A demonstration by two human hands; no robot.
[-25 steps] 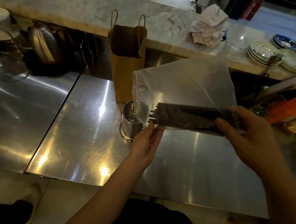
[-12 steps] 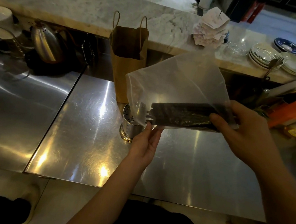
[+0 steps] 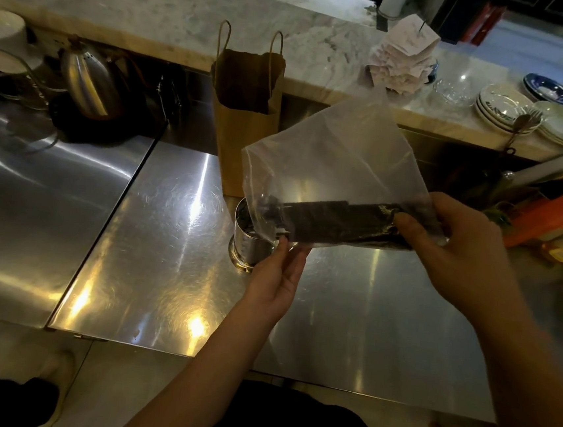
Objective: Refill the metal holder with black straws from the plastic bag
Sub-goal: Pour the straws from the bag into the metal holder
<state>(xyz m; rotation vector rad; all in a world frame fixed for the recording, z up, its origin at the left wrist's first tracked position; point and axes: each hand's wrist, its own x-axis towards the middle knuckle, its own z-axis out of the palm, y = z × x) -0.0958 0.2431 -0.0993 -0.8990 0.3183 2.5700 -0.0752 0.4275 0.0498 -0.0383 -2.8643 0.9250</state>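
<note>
A clear plastic bag [image 3: 333, 156] hangs above the steel counter with a bundle of black straws [image 3: 337, 224] lying sideways along its bottom. My right hand [image 3: 455, 254] grips the bag and the straws' right end. My left hand [image 3: 279, 275] touches the bag's lower left corner from below, fingertips at the straw ends. The round metal holder [image 3: 248, 244] stands upright on the counter just left of my left hand, partly hidden behind the bag's open end. The left tips of the straws hang over its rim.
A brown paper bag [image 3: 245, 106] stands right behind the holder. A steel kettle [image 3: 90, 81] sits at the back left. Stacked plates [image 3: 510, 108] and a pile of paper slips [image 3: 405, 60] rest on the marble ledge. Orange packets [image 3: 548, 218] lie at the right.
The bag has tilted, its left open end dipping toward the holder while my right hand rose slightly. My left hand stays under the bag's corner.
</note>
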